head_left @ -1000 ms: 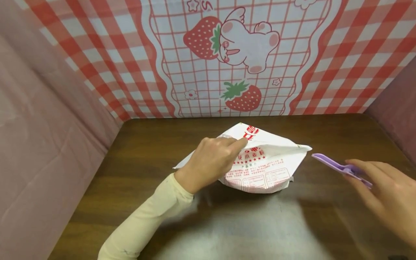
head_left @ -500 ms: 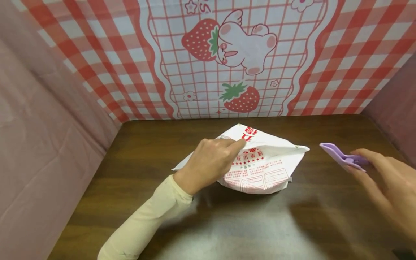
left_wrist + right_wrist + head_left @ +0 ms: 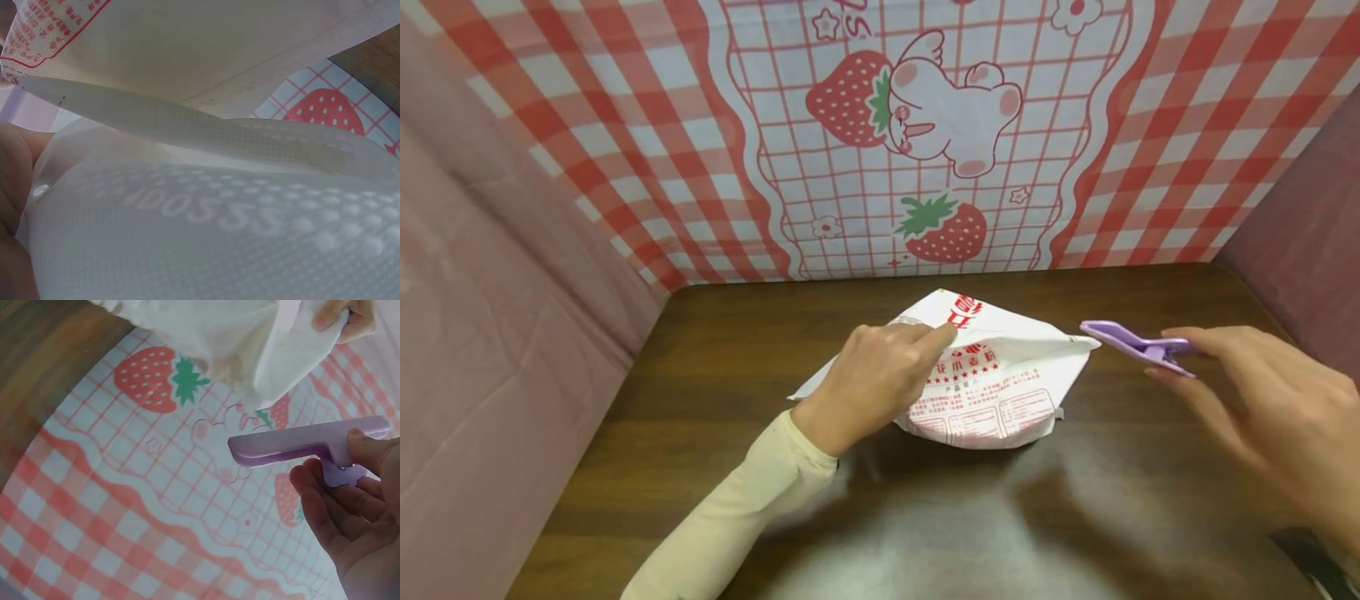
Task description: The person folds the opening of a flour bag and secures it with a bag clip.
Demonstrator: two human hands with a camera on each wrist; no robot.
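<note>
A white flour bag (image 3: 992, 400) with red print stands on the table, its top edge folded and pressed flat. My left hand (image 3: 874, 383) grips that edge near its middle, fingers curled over it. A purple bag clip (image 3: 1138, 343) is pinched by its handles between the thumb and fingers of my right hand (image 3: 1262, 400). In the head view the clip's tip lies at the bag's right corner; contact cannot be told. The right wrist view shows the clip (image 3: 281, 445) side-on, apart from the bag (image 3: 250, 356). Pale bag material fills much of the left wrist view.
The brown wooden table (image 3: 715, 350) ends at a red-and-white checked cloth (image 3: 662, 150) with strawberries, hanging behind it. Pink fabric (image 3: 490, 333) hangs at the left side. A dark object (image 3: 1311, 558) shows at the lower right, near my right wrist.
My right hand first spreads rightward slightly, then brings the clip left to the bag's right corner. The clip's angle has changed. My left hand keeps its grip on the bag; the head view shifts slightly.
</note>
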